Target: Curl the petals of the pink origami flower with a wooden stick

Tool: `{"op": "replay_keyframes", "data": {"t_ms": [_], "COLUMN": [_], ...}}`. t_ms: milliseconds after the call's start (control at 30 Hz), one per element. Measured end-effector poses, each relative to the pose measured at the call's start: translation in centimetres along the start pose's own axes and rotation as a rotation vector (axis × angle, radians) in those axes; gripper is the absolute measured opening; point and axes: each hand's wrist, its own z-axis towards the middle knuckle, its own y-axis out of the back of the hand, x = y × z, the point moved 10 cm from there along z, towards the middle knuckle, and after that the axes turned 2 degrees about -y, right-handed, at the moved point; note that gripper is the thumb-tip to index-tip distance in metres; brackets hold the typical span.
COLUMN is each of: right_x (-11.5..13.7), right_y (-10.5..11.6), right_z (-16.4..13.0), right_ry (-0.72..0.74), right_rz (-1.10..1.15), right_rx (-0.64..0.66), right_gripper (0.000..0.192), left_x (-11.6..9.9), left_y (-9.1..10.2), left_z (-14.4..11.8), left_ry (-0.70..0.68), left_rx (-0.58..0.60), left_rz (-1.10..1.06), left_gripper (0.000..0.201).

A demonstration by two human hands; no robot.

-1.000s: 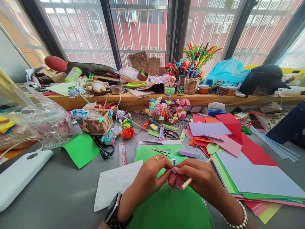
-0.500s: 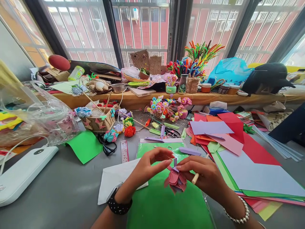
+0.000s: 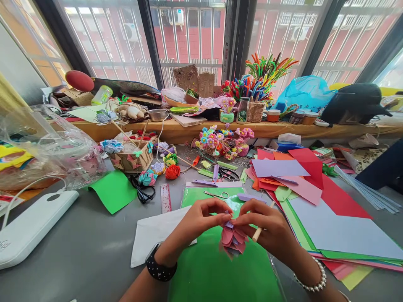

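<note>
A pink paper flower (image 3: 232,239) with a lilac centre hangs between both hands over a green sheet (image 3: 217,268). My left hand (image 3: 198,220) pinches the lilac tip at the flower's top with thumb and fingers. My right hand (image 3: 267,228) grips the flower from the right and also holds a thin wooden stick (image 3: 258,232) that pokes out between its fingers. A watch sits on the left wrist and a bead bracelet on the right.
Small scissors (image 3: 215,194) and a lilac paper strip (image 3: 248,197) lie just beyond the hands. Stacked coloured sheets (image 3: 315,197) spread to the right, white paper (image 3: 151,235) and a ruler (image 3: 165,198) to the left. A basket with paper flowers (image 3: 129,157) and a white device (image 3: 34,224) are further left.
My left hand opened away from the flower half a second ago and has closed back onto its lilac tip. The flower and right hand stayed low over the green sheet.
</note>
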Motion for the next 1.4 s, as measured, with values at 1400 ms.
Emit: {"op": "replay_keyframes", "data": {"t_ms": [1400], "right_x": [1.5], "right_y": [1.2], "right_z": [-0.2], "right_ry": [0.092], "right_rz": [-0.119], "right_rx": [-0.088], "right_gripper": [0.008], "left_x": [1.5], "left_y": [0.2], "left_z": [0.1], "left_ry": [0.124], "left_rx": [-0.102], "left_rz": [-0.170], "left_gripper": [0.014]}}
